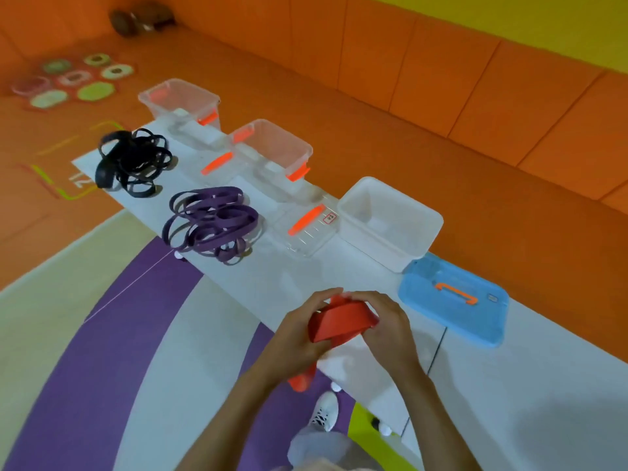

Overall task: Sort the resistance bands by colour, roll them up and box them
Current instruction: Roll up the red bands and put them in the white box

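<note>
The red band (341,322) sits rolled between both hands, left fingers (314,302) and right fingers (377,300) pinching it.

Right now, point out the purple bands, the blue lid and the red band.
purple bands (212,223), head view, middle of the pile.
blue lid (475,317), head view, bare top below the handle.
red band (339,322), head view, wide face between both hands.

A single wide-angle view from the head looks forward and steeply down, tilted so the white table (258,283) runs from upper left to lower right. The hands (346,329) sit close at lower centre; the orange wall (475,96) fills the upper right, the floor (85,351) the left.
</note>
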The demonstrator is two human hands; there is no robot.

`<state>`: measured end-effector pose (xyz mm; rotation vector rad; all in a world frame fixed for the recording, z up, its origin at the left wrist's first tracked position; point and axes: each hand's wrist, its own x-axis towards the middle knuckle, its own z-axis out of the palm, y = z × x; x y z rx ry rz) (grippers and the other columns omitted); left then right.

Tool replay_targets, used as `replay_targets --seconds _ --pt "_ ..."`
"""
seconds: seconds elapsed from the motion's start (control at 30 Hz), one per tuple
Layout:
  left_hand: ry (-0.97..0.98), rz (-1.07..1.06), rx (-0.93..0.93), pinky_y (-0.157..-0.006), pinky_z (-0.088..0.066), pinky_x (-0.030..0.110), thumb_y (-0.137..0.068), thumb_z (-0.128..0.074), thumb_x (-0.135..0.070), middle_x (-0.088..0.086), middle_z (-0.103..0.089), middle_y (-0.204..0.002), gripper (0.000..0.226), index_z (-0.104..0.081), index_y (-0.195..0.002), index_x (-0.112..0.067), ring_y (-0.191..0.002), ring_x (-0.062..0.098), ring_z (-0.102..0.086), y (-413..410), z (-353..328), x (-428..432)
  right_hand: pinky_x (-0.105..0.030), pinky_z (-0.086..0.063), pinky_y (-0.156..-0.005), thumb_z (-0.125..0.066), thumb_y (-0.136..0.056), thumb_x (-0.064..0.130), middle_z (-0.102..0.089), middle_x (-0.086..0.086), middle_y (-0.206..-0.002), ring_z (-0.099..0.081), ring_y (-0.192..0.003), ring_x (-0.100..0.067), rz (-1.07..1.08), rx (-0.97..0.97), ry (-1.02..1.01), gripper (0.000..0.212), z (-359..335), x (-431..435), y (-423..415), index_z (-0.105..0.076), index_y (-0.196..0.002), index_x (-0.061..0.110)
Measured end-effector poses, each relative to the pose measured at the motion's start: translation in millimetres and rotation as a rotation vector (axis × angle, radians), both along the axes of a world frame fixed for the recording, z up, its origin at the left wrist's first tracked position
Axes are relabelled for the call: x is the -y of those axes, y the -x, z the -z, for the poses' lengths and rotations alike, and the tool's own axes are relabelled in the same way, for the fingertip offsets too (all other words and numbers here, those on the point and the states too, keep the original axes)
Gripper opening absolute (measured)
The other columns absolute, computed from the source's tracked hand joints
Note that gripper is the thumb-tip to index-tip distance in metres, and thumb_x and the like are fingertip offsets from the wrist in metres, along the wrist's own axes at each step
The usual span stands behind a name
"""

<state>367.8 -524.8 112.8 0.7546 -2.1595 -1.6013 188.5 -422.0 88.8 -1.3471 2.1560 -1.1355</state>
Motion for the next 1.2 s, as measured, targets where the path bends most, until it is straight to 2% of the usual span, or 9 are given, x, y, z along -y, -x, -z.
replay_targets --seconds 0.13,0.27,0.43,0.6,0.77,0.87,0.93,1.03,1.2 --pt "-0.007 0.04 -0.016 -0.088 -0.052 0.013 -0.083 -0.077 -0.029 -0.026 -0.06 -0.139 0.072 -0.05 -0.147 -0.047 -0.119 0.008 -0.065 30.1 -6.0 43.6 -0.033 -0.052 -0.097 -0.077 -0.066 -0.014 -0.067 0.026 -0.12 -0.062 -0.111 -0.005 0.086 -0.071 0.066 0.077 11.8 33.5 24.2 -0.065 -0.12 0.04" --pt "0.017 0.075 0.114 -0.088 -0.054 0.02 -0.084 -0.085 -0.024 -0.022 -0.065 -0.128 0.076 -0.049 -0.147 -0.048 -0.112 0.007 -0.066 56.8 17.0 87.9 -0.035 -0.053 -0.1 -0.082 -0.072 -0.006 -0.063 0.019 -0.123 -0.056 -0.112 -0.006 0.182 -0.046 -0.066 0.065 31.3 56.0 40.2 -0.067 -0.124 0.029" --pt "0.065 0.219 0.259 -0.094 -0.059 0.034 -0.075 -0.063 -0.012 -0.011 -0.068 -0.124 0.083 -0.049 -0.145 -0.053 -0.107 0.012 -0.069 77.2 56.3 140.7 -0.04 -0.054 -0.104 -0.081 -0.083 0.005 -0.063 0.013 -0.134 -0.065 -0.118 -0.011 0.213 0.046 -0.214 0.061 65.4 70.4 36.7 -0.062 -0.135 0.03" --pt "0.267 0.376 0.39 -0.104 -0.054 0.039 -0.083 -0.067 -0.004 -0.008 -0.066 -0.136 0.075 -0.052 -0.149 -0.037 -0.122 0.018 -0.067 91.8 93.3 193.8 -0.036 -0.059 -0.093 -0.084 -0.085 0.014 -0.061 0.015 -0.123 -0.066 -0.105 -0.009 0.351 0.049 -0.37 0.047 77.9 94.3 19.4 -0.065 -0.126 0.03" --pt "0.486 0.584 0.438 -0.115 -0.045 0.041 -0.089 -0.08 -0.029 -0.003 -0.061 -0.145 0.067 -0.055 -0.15 -0.035 -0.133 0.023 -0.058 99.0 124.1 234.6 -0.036 -0.058 -0.091 -0.079 -0.089 0.016 -0.068 0.013 -0.115 -0.07 -0.104 -0.014 0.524 0.124 -0.482 0.023 86.6 109.6 4.4 -0.076 -0.11 0.026" --pt "0.563 0.735 0.52 -0.127 -0.024 0.057 -0.092 -0.075 -0.047 -0.009 -0.028 -0.171 0.067 -0.045 -0.152 -0.053 -0.158 0.021 -0.026 88.8 142.2 246.2 -0.04 -0.054 -0.102 -0.082 -0.085 0.005 -0.077 0.003 -0.117 -0.07 -0.111 -0.019 0.503 0.016 -0.466 0.027 95.2 112.4 -2.8 -0.082 -0.109 0.015" --pt "0.567 0.728 0.482 -0.127 -0.019 0.065 -0.093 -0.073 -0.052 -0.008 -0.019 -0.175 0.071 -0.036 -0.153 -0.059 -0.162 0.023 -0.015 79.3 150.0 252.1 -0.043 -0.051 -0.106 -0.076 -0.083 -0.004 -0.076 -0.002 -0.117 -0.067 -0.116 -0.025 0.519 0.0 -0.485 0.031 96.3 112.0 -9.5 -0.082 -0.109 0.012" --pt "0.598 0.629 0.403 -0.124 -0.027 0.066 -0.084 -0.085 -0.048 0.003 -0.031 -0.172 0.095 -0.026 -0.158 -0.055 -0.16 0.035 -0.025 61.3 152.4 255.4 -0.046 -0.05 -0.103 -0.075 -0.082 -0.009 -0.076 -0.007 -0.109 -0.066 -0.114 -0.035 0.531 -0.023 -0.483 0.024 103.0 108.1 -22.3 -0.08 -0.099 0.006" --pt "0.634 0.385 0.439 -0.114 -0.043 0.068 -0.074 -0.091 -0.055 0.009 -0.048 -0.163 0.089 -0.056 -0.153 -0.032 -0.151 0.04 -0.043 42.3 155.5 245.6 -0.033 -0.039 -0.105 -0.073 -0.091 0.002 -0.074 -0.008 -0.118 -0.062 -0.122 -0.031 0.541 0.037 -0.534 0.017 117.5 106.6 -40.4 -0.077 -0.108 0.007"
